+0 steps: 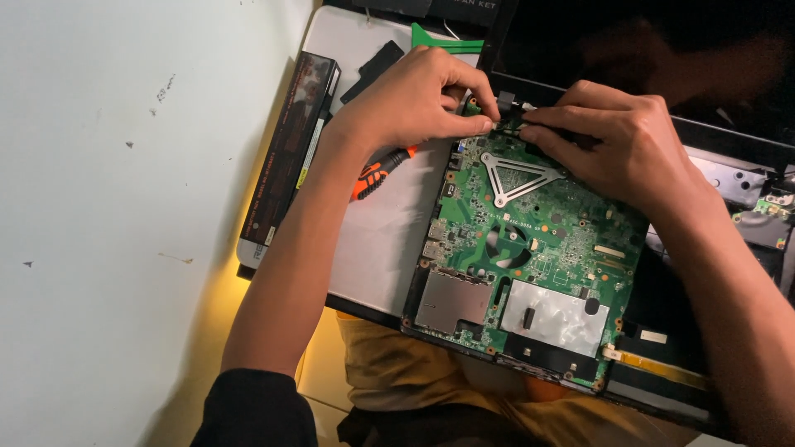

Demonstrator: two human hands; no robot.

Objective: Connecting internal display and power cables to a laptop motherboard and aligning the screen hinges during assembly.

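1. Nearest the lens: black sleeve (pixel 252 410) of the left arm, yellow cloth (pixel 406 377) below the board's near edge.
2. Green circuit board (pixel 530 248) lies in an opened laptop chassis (pixel 662 372), long axis running from near edge to far edge.
3. Small connector (pixel 507 124) sits at the board's far edge, directly between both hands.
4. Left hand (pixel 414 95): fingers curled, thumb and forefinger pressed at the connector.
5. Right hand (pixel 621 141): fingertips pinched together on the same spot; what they grip, cannot tell.
6. Both hands equally close.
7. Orange-handled screwdriver (pixel 377 172) and black battery pack (pixel 290 141) lie left, apart.
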